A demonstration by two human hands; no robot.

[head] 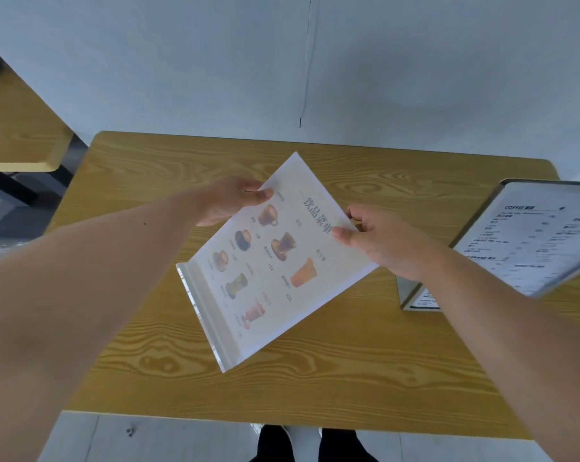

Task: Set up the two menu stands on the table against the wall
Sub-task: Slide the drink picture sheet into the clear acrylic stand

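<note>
Both of my hands hold a clear acrylic menu stand [275,261] with a drinks menu sheet of coloured cup pictures, tilted above the middle of the wooden table [315,378]. My left hand [230,200] pinches its upper left edge. My right hand [378,240] pinches its upper right edge. The stand's clear base points toward me at the lower left. A second menu stand [531,241] with a black-and-white coffee list sits on the table's right side, leaning, partly behind my right forearm.
The white wall [282,78] runs along the table's far edge. Another wooden table [18,135] stands at the left with a gap of grey floor between. My feet show below the table's near edge.
</note>
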